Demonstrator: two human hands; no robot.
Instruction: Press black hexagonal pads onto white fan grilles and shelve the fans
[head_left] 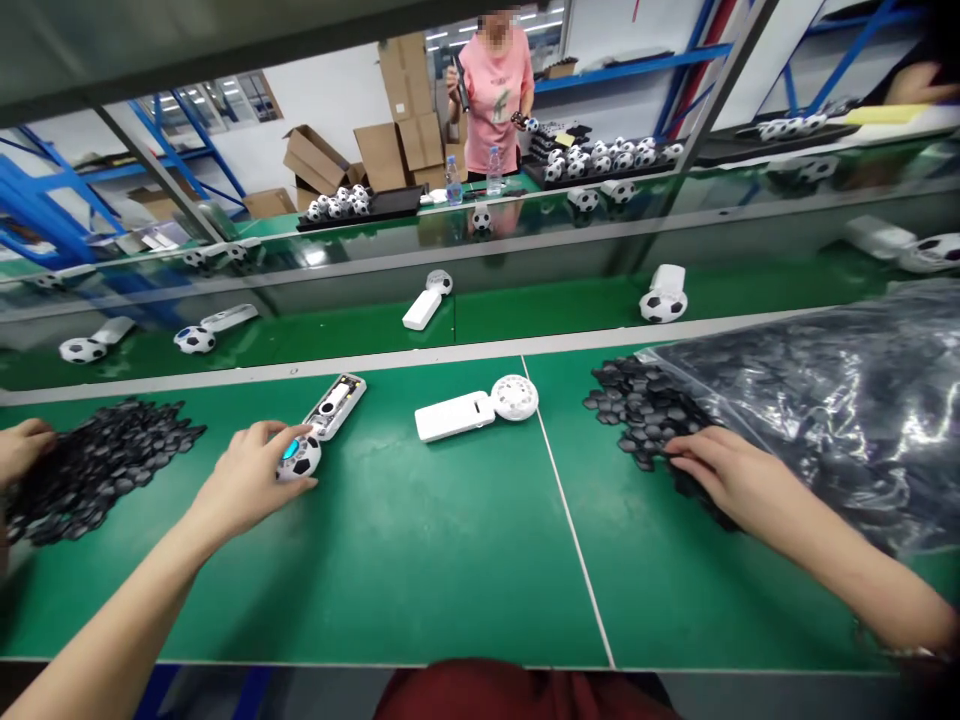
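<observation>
Left hand (251, 478): palm down, fingers curled over the round soccer-ball-patterned head of a white handheld gadget (319, 430), holding it on the green table (420, 540). The gadget's open handle points away from the hand, up and to the right.

Right hand (724, 472): palm down, fingers flat and slightly spread, resting on the near edge of a heap of small black hexagonal pieces (641, 405); whether it pinches one cannot be told. Just right of this hand, a clear plastic bag of the same black pieces (832, 400).

Between the hands, farther out: a plain white gadget with round perforated head (476, 408). Far left of the left hand, a second black pile (97, 465) with another person's hand (22, 450) on it.

Beyond: green conveyor belt (525, 310) carrying more gadgets, cardboard boxes (390, 150), blue racking.
</observation>
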